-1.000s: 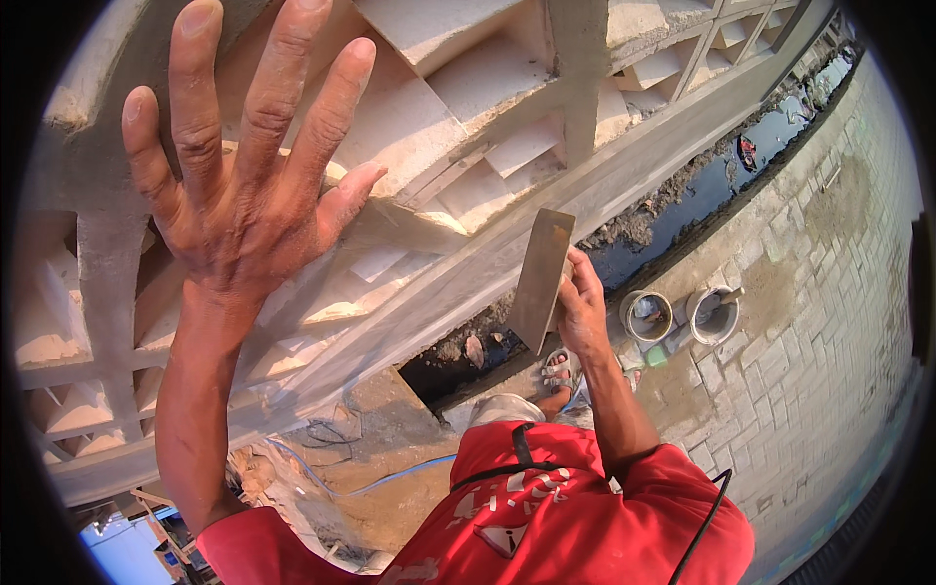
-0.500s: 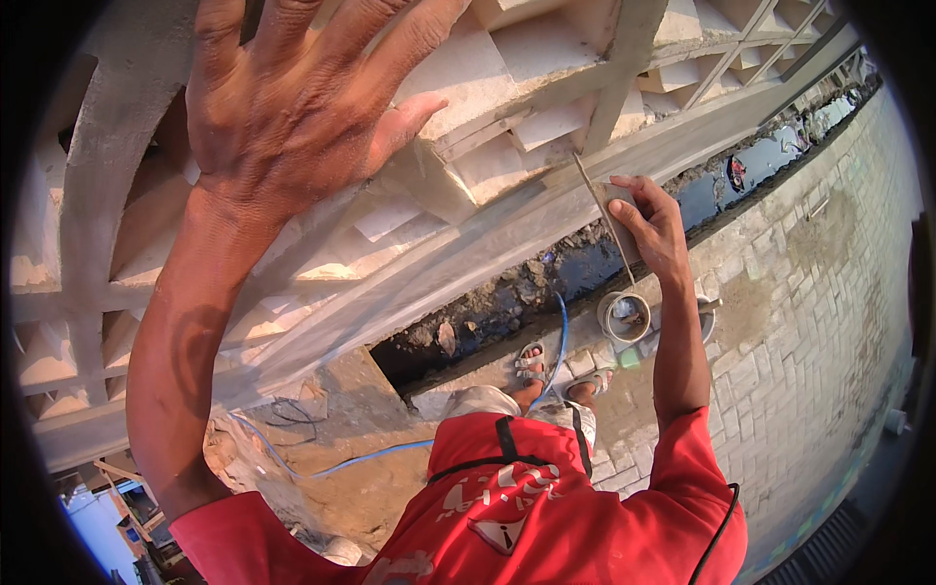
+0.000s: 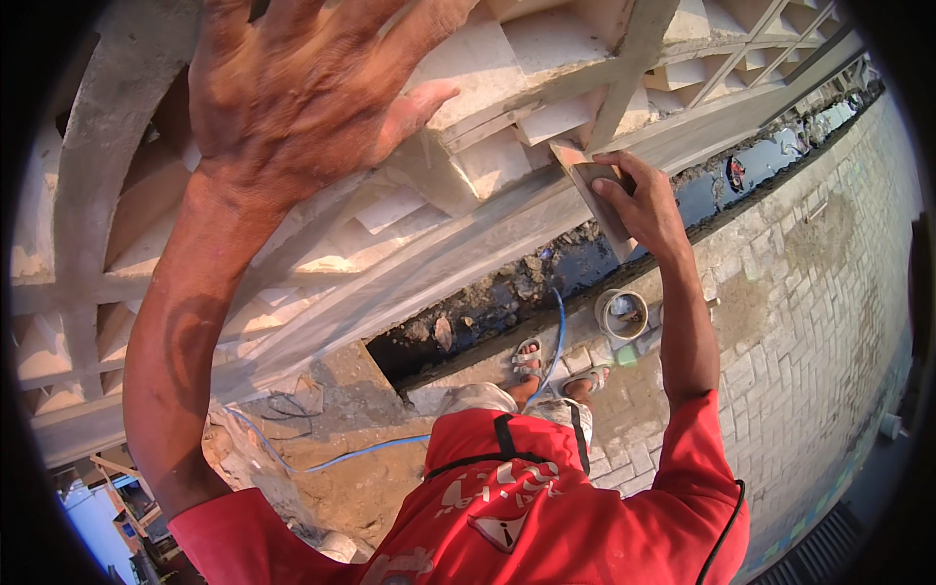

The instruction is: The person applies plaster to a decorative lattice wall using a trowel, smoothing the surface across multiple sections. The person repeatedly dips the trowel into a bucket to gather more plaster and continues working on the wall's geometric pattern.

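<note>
My left hand [image 3: 292, 97] is raised at the upper left, fingers spread, in front of a pale concrete lattice wall [image 3: 546, 54]. Its fingertips run past the top of the picture, and whether the palm touches the wall is unclear. In my right hand [image 3: 645, 203] is a flat rectangular plastering trowel [image 3: 600, 210], gripped with the thumb on the near side. The trowel is tilted, its upper end at the wall's lower ledge [image 3: 468, 239]; contact there cannot be made out.
Below the wall runs a ditch [image 3: 577, 281] with dark water and rubble. A small round bucket [image 3: 626, 337] stands on the paving bricks [image 3: 799, 341] beside my sandalled feet. A blue hose [image 3: 561, 341] winds past them. Bare soil [image 3: 356, 492] lies at the lower left.
My right hand has moved slightly up and left and turned the trowel, which was nearly edge-on and now shows more of its flat face. The left hand stays spread in much the same place.
</note>
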Demonstrator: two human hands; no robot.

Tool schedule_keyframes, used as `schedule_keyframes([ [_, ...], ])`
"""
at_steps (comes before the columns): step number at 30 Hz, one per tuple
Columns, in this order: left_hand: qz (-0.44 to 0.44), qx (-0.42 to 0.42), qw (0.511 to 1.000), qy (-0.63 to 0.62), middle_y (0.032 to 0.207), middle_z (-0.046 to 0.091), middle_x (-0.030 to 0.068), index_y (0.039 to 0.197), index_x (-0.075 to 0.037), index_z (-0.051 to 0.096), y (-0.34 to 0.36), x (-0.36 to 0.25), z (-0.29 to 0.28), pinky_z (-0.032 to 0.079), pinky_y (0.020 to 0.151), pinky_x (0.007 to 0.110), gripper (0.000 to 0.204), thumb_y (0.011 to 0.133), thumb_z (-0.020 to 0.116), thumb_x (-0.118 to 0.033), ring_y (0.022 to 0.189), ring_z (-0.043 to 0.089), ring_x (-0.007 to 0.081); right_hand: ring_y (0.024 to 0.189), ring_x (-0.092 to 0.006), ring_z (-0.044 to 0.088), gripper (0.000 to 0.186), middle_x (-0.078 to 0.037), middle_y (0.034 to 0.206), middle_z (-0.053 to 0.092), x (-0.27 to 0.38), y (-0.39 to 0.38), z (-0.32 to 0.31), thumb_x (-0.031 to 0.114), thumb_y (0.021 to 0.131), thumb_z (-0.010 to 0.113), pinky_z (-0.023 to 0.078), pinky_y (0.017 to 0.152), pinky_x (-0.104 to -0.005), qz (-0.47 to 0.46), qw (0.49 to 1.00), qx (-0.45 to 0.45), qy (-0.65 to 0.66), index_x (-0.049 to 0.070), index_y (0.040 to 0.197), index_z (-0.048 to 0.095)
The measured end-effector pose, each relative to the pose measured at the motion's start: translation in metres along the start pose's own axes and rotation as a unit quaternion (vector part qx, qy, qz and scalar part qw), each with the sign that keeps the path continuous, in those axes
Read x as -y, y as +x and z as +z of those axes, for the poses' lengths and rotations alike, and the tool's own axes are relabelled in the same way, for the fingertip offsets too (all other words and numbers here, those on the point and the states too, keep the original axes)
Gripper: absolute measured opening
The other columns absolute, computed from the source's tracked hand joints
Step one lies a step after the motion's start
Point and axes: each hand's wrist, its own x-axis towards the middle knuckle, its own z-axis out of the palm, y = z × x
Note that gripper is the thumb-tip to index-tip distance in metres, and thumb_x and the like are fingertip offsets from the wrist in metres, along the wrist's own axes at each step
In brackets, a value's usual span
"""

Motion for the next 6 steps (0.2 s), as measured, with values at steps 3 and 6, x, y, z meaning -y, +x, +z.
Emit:
schedule_keyframes([
  [3,0.004,0.005,1.0,-0.006,0.139,0.048,0.0022,0.09,-0.018,0.065,0.0,0.001,-0.001,0.007,0.118,0.052,0.039,0.089,0.041,-0.048,0.135,0.033,0.0352,0.075,-0.0201,0.061,0.032,-0.012,0.088,0.067,-0.012,-0.002,0.0,0.015,0.083,0.067,0.048,0.074,-0.0326,0.006,0.997,0.006,0.079,0.005,0.113,0.063],
  [6,0.01,0.015,1.0,0.007,0.14,0.047,0.0023,0.092,-0.018,0.065,-0.002,0.002,-0.004,0.007,0.118,0.052,0.04,0.09,0.039,-0.048,0.135,0.032,0.036,0.081,-0.0202,0.061,0.035,-0.009,0.091,0.067,-0.017,-0.006,-0.008,0.019,0.087,0.066,0.047,0.078,-0.0306,0.08,0.973,0.029,0.213,0.01,0.12,0.06],
])
